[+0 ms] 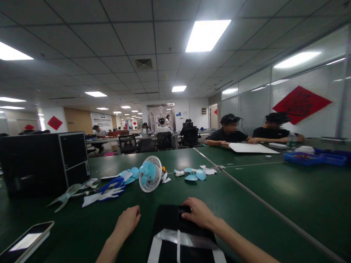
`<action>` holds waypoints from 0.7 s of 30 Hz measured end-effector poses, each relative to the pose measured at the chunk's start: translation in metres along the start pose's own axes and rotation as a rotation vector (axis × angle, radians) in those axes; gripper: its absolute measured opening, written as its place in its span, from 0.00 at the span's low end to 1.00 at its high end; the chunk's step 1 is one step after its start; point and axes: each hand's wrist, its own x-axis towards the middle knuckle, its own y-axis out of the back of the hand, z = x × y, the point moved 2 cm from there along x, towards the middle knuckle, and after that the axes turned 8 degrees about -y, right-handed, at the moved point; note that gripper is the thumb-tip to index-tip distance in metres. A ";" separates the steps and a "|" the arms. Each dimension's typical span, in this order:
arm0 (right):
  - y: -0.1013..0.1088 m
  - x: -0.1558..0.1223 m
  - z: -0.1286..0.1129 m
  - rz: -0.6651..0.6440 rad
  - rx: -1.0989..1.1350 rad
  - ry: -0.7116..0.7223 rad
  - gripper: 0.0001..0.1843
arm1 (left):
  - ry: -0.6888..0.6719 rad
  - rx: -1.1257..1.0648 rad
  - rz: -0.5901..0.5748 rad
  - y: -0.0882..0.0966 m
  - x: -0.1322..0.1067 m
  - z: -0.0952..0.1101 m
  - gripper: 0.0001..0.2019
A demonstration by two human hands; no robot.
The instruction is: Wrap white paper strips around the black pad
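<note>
A flat black case (178,237) with grey tape strips lies on the green table (246,204) right in front of me. My right hand (199,213) rests on its far edge, fingers curled over a small dark part there. My left hand (127,220) lies on the table just left of the case, fingers loosely curled under, with nothing visible in it. Beyond the hands stands a small white fan (150,174) with blue blades, facing left.
Loose blue fan blades (192,174) and gloves (109,189) lie around the fan. A black computer tower (46,160) stands at the left, a phone (26,241) at the lower left. Two people sit at the far right with a white sheet (251,147); blue trays (304,157) stand nearby.
</note>
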 end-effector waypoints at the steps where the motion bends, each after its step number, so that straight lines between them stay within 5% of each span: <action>1: 0.004 -0.003 0.005 0.016 0.014 -0.019 0.21 | 0.001 -0.008 -0.003 0.000 0.000 0.000 0.07; 10: 0.047 -0.038 0.093 0.118 0.130 -0.285 0.25 | -0.009 -0.084 -0.041 -0.007 0.003 -0.007 0.07; 21: 0.100 -0.131 0.219 0.275 0.161 -0.715 0.27 | -0.018 -0.118 -0.069 -0.004 -0.001 -0.001 0.07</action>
